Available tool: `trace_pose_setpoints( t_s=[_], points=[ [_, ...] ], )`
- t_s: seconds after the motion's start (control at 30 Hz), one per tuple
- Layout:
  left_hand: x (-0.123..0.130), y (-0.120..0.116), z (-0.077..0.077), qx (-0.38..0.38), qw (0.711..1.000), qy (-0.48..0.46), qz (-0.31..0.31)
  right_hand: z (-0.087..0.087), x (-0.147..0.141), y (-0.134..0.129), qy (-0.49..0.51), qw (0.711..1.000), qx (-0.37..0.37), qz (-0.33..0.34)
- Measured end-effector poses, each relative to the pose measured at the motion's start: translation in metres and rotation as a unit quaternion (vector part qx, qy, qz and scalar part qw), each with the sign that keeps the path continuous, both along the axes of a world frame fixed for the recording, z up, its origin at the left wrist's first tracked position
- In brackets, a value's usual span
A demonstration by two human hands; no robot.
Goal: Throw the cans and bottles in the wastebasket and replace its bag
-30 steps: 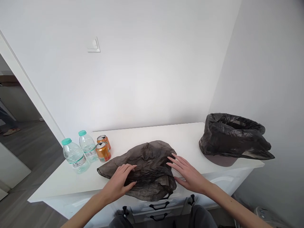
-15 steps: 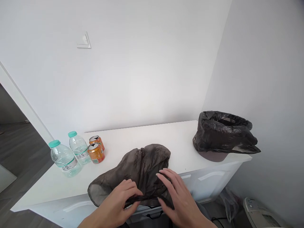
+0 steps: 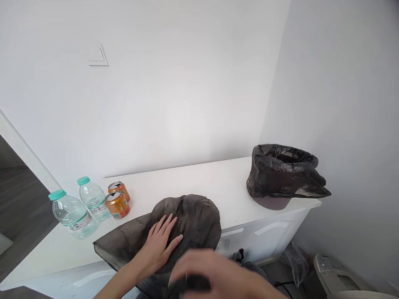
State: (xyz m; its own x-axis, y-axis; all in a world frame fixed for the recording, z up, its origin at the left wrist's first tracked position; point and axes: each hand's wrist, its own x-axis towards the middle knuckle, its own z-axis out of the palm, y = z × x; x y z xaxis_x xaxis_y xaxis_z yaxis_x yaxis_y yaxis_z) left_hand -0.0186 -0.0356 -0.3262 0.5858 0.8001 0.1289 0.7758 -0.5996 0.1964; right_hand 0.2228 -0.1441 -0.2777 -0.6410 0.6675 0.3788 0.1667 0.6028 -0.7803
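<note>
A thin black plastic bag (image 3: 199, 224) lies loosely spread over the front edge of the white cabinet top, part of it hanging down. My left hand (image 3: 160, 245) rests on the bag with its fingers stretched out, palm down. At the bottom middle, my right hand (image 3: 208, 270) is smeared by motion. It looks curved above the dark lower part of the bag, but whether its fingers grip the plastic cannot be made out.
Two clear bottles (image 3: 73, 216) with green caps and two orange cans (image 3: 117, 205) stand at the left on the cabinet top (image 3: 149, 182). A bin (image 3: 271, 202) lined with a black bag stands at the right end. A pale appliance (image 3: 339, 274) is on the floor.
My left hand has gone from pinching the bag's near edge to lying flat on it. The right hand has moved down and left. The bag is spread wider, and the view has shifted slightly.
</note>
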Motion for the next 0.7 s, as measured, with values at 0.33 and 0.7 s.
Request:
trace_pose_setpoints(
  t_s=[0.33, 0.7],
  points=[
    [-0.014, -0.014, 0.010, -0.012, 0.996, 0.059, -0.069, 0.002, 0.100, 0.166, -0.103, 0.925, -0.273, -0.245],
    [-0.015, 0.018, 0.025, -0.022, 0.989, 0.050, -0.138, 0.005, 0.085, 0.147, 0.066, 0.916, -0.362, -0.158]
  ],
)
